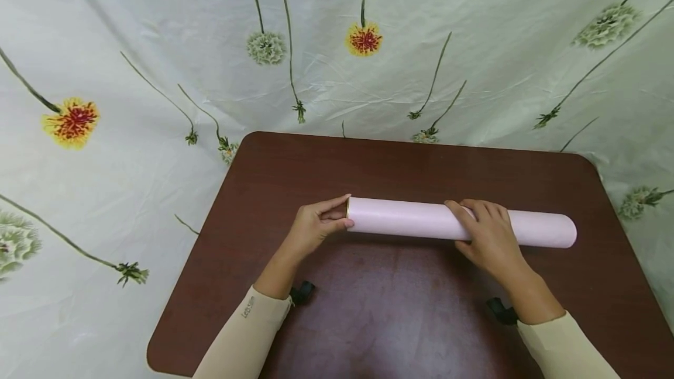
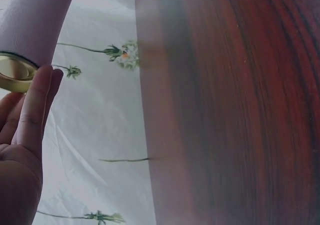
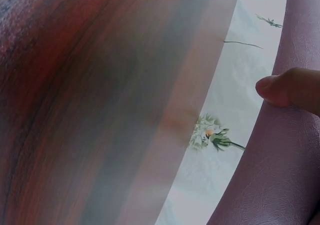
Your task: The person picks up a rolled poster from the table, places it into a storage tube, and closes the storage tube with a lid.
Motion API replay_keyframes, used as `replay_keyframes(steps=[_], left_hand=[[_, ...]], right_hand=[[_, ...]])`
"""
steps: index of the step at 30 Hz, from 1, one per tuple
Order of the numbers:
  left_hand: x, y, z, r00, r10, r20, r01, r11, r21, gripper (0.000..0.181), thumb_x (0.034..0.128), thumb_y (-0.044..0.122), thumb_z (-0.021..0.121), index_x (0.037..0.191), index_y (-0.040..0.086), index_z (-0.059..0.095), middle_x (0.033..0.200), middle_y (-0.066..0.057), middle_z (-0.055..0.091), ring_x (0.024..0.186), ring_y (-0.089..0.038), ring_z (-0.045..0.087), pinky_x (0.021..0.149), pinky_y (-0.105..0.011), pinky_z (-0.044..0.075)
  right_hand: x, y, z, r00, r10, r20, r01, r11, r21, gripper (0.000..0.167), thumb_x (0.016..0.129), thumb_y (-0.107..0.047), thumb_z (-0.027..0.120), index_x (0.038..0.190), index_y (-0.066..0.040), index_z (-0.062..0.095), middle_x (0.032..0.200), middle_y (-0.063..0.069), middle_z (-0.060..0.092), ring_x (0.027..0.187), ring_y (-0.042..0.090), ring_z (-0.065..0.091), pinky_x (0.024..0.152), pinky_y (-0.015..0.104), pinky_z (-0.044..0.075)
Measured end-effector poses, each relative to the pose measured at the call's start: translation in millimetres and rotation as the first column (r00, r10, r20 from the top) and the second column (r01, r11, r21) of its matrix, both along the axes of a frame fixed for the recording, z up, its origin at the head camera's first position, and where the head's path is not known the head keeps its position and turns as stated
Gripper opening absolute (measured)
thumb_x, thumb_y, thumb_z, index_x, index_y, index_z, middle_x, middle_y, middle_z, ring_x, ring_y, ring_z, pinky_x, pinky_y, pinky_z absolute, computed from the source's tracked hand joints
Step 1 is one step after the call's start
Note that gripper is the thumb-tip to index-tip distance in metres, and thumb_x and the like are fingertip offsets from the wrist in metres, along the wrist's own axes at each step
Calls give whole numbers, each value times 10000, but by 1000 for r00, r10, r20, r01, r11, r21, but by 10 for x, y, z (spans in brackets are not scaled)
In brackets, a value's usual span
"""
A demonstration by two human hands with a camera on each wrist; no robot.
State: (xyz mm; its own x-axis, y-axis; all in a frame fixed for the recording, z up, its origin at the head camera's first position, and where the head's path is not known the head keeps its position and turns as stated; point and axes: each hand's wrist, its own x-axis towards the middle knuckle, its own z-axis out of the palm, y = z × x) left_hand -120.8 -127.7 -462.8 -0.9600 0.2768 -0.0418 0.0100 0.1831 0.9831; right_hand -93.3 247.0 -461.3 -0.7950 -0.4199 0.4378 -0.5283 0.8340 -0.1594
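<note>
A long pale pink tube (image 1: 400, 217) is held roughly level above the brown table, its left end ringed by a gold rim (image 2: 15, 86). My left hand (image 1: 310, 228) pinches that end, thumb on the near side and fingers on the far side. In the left wrist view the rim surrounds a recessed end. My right hand (image 1: 487, 238) grips the tube right of its middle from above, with the thumb (image 3: 287, 87) lying along the near side. The tube's right end reaches beyond the right hand. Its surface looks finely textured in the right wrist view.
The brown wooden table (image 1: 368, 162) has rounded corners. Behind it and to the sides hangs a pale cloth (image 1: 184, 34) printed with flowers. Dark straps (image 1: 302, 293) show at the wrists, below light sleeves (image 1: 244, 332).
</note>
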Motion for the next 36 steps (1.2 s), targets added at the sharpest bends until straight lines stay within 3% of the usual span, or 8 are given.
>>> replay_keyframes(steps=[7, 15, 22, 36], left_hand=[[10, -51, -22, 1000, -7, 28, 7, 1000, 15, 626, 823, 180, 836, 1405, 136, 610, 1070, -176, 767, 904, -138, 747, 779, -240, 576], [-74, -173, 8, 998, -69, 9, 67, 992, 110, 587, 871, 105, 790, 1417, 92, 573, 1323, -135, 595, 1163, -213, 648, 845, -273, 583], [-95, -341, 61, 997, -66, 44, 58, 985, 161, 548, 866, 31, 770, 1380, 61, 582, 1311, -141, 607, 1139, -184, 648, 836, -280, 586], [-132, -502, 94, 996, -61, 59, 49, 980, 194, 551, 862, 9, 760, 1379, 78, 583, 1278, -76, 627, 1149, -187, 646, 839, -287, 585]], right_hand=[[-13, -46, -4, 1000, 11, -2, -11, 1000, 9, 961, 541, -66, 960, 1396, -176, 535, 1170, 169, 597, 1092, 421, 539, 935, 570, 363], [-24, -100, 22, 998, 24, -55, -23, 1000, 21, 893, 620, -104, 915, 1426, -143, 531, 1206, 151, 603, 1086, 412, 558, 949, 566, 382], [-18, -39, -1, 997, 20, -70, -18, 999, 28, 850, 617, -163, 887, 1395, -104, 548, 1228, 145, 606, 1103, 383, 565, 950, 569, 390], [-32, 121, 33, 998, 0, -69, 2, 999, 32, 855, 593, -188, 900, 1365, -80, 550, 1207, 167, 617, 1072, 407, 561, 975, 578, 374]])
